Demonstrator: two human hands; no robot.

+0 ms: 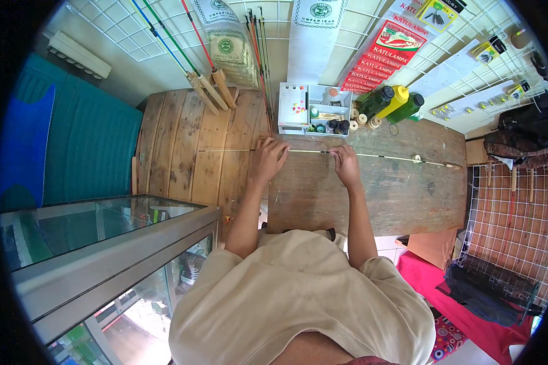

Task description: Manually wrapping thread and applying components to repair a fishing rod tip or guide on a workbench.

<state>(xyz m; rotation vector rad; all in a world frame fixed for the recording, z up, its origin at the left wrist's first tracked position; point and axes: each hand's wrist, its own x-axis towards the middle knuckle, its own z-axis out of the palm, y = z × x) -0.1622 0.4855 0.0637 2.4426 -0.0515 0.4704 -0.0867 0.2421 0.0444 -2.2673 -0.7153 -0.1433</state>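
A thin pale fishing rod [307,151] lies crosswise over the wooden table, with dark bands along its length. Its slim tip points left, and the right end carries a small pale round piece [416,159] and a short brownish grip [452,165]. My left hand [270,159] is closed over the rod toward the tip, knuckles up. Farther right, my right hand [346,164] pinches the rod beside a dark band, thumb and fingers together. Whether either hand also holds something small is hidden by the fingers.
Beyond my hands stands a white organizer box [293,129] with small bottles. To its right are wooden spools [362,120], a yellow bottle [397,100] and green bottles. Rods with wooden handles [222,88] lean on the wall grid. A glass cabinet [122,243] borders the left.
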